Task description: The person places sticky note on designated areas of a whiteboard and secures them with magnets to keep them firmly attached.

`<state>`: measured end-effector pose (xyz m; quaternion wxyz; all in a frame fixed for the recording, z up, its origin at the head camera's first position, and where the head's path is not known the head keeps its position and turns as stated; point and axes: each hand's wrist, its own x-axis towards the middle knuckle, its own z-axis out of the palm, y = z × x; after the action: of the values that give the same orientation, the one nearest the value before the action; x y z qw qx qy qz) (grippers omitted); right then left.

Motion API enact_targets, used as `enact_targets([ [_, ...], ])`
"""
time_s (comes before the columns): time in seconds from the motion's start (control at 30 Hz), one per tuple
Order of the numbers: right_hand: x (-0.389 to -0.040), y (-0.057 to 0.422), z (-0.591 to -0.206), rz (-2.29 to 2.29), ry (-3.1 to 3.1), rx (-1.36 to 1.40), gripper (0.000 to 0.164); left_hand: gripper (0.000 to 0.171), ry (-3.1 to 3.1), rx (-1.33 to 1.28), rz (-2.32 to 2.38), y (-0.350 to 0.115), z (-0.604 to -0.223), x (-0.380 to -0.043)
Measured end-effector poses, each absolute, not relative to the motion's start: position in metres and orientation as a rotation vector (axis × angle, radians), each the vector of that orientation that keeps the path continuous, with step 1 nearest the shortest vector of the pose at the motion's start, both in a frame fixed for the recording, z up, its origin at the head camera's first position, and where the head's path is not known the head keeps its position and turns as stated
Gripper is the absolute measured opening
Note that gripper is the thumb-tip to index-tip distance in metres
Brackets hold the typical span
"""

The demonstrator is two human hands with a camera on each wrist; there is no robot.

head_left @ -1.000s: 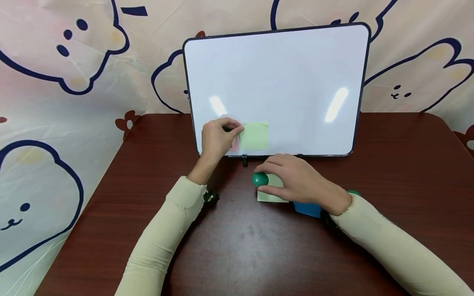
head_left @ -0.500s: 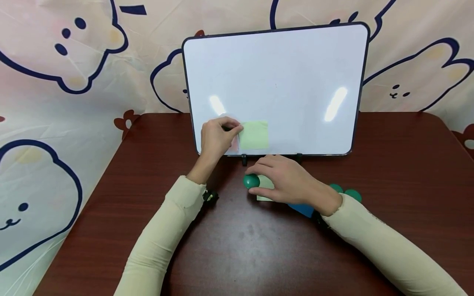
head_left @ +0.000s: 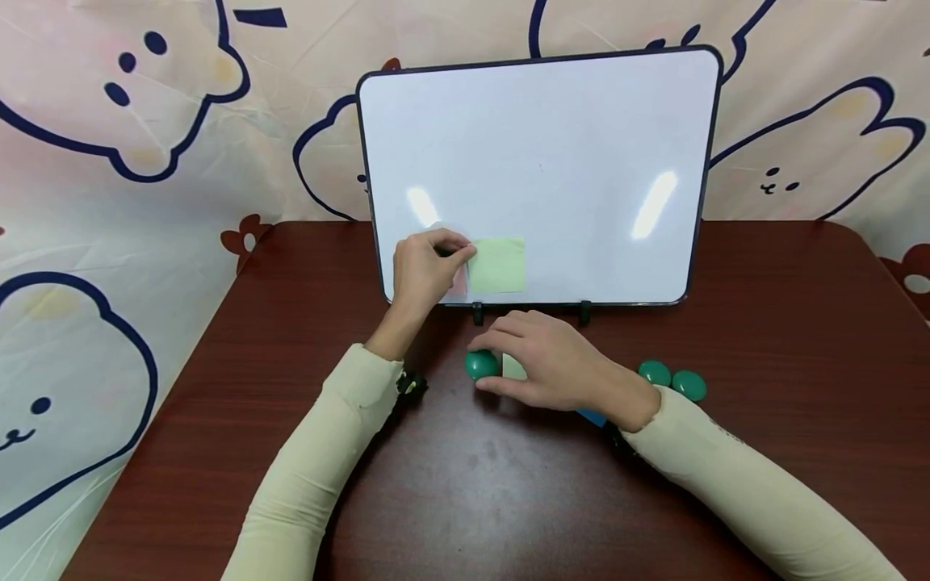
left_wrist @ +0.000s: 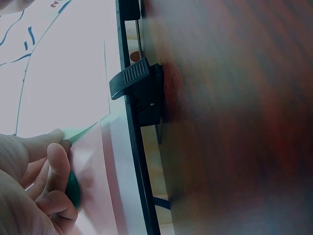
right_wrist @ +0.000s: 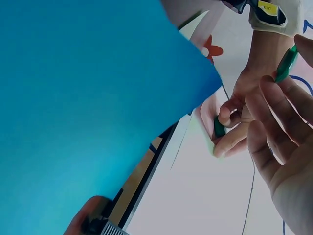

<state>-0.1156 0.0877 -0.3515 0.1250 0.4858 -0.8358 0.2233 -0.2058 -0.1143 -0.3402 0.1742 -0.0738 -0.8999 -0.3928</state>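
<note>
At the whiteboard, my left hand pinches the left edge of a light green sticky note between thumb and finger. The note lies against the board's lower part. A pink sticky note is partly hidden behind that hand. Beside the curled fingers, a green magnet shows on the pink note. My right hand, in front of the board, grips another round green magnet between thumb and fingertips. A pale note shows past the right hand.
Two round green magnets lie on the brown table by the right forearm. A blue sheet, mostly hidden under the right wrist in the head view, fills much of the right wrist view. Black clips support the board's lower edge.
My right hand has moved left and slightly nearer with its magnet, uncovering two green magnets behind the forearm. The left hand and its note stay in place.
</note>
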Motion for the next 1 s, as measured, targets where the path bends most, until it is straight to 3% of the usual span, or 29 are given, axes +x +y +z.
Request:
enact_targets([
  [1.0, -0.136, 0.091, -0.324, 0.592, -2.357, 1.34, 0.037, 0.015, -2.547, -0.217, -1.103, -0.116, -0.34, -0.207],
])
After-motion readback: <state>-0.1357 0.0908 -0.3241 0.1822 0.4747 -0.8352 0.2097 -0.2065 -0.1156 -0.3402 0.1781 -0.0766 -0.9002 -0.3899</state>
